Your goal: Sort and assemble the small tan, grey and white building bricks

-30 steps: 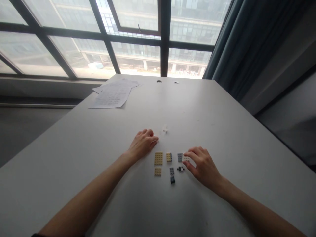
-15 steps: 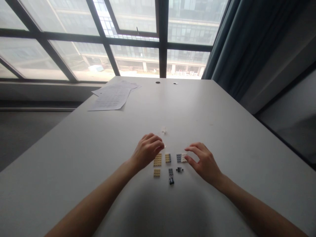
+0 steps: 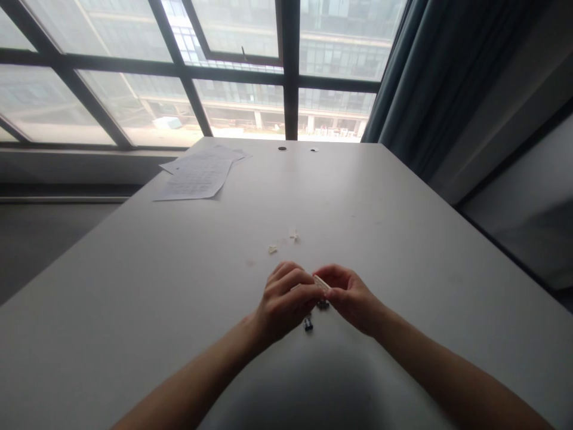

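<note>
A small white brick piece [image 3: 322, 283] is pinched between the fingertips of my right hand [image 3: 351, 297]. My left hand [image 3: 289, 297] is closed at the same piece, its fingers touching the piece's left side. Below the hands, a dark piece [image 3: 308, 323] lies on the white table, and another dark piece [image 3: 323, 304] shows partly under my fingers. My left hand and forearm hide the tan plates and most of the grey ones. Beyond the hands lie two small white pieces, one [image 3: 273, 249] to the left and one [image 3: 294, 235] farther back.
Printed paper sheets [image 3: 199, 176] lie at the back left of the white table [image 3: 403, 239]. Two round holes are near its far edge. Windows [image 3: 237, 107] stand behind, with a dark blue curtain [image 3: 416, 89] on the right.
Both hands have come together over the bricks. My right hand has taken hold of the white piece and lifted it. A small white piece beyond my left hand is now uncovered. The view has shifted slightly.
</note>
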The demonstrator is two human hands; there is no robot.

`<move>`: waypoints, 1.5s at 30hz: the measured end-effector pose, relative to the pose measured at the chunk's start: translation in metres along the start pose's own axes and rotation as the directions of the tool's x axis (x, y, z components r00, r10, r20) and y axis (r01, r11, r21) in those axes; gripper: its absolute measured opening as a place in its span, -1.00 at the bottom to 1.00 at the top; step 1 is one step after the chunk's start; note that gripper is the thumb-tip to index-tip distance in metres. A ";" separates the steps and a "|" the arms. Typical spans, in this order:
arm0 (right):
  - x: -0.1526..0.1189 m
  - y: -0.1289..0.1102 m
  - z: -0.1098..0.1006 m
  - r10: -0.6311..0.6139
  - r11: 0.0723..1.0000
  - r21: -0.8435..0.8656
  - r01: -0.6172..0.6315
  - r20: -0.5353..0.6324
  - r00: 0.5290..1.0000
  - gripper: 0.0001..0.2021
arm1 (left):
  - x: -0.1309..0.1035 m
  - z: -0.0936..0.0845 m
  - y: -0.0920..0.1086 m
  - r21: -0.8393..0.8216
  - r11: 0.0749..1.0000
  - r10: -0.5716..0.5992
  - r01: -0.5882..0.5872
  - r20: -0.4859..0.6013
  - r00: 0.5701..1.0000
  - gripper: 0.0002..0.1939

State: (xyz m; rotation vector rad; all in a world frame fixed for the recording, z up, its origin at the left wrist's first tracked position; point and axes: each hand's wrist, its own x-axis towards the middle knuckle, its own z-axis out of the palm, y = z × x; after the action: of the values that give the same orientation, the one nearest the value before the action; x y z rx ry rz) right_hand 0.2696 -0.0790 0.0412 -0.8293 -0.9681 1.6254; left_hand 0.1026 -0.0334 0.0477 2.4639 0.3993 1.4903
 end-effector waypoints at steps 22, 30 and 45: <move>0.000 -0.013 -0.088 -0.121 0.219 -0.975 0.038 0.012 0.993 -0.72 | -0.052 -0.054 -0.081 0.347 0.890 -0.328 0.295 0.040 0.944 -0.95; -0.001 -0.011 -0.095 -0.103 0.225 -0.971 0.083 0.061 0.993 -0.70 | -0.048 -0.054 -0.083 0.369 0.853 -0.413 0.370 0.043 0.910 -0.89; 0.144 -0.015 -0.019 -0.226 -0.027 -1.000 -0.016 -0.009 0.974 -0.56 | -0.053 -0.055 -0.087 0.468 0.783 -0.466 0.410 0.006 0.885 -0.85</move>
State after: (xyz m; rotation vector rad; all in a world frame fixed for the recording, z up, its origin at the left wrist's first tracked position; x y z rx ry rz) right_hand 0.2584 0.0663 0.0386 -1.7676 -2.0828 0.3171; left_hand 0.0208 0.0324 0.0000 2.5105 1.3348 1.1328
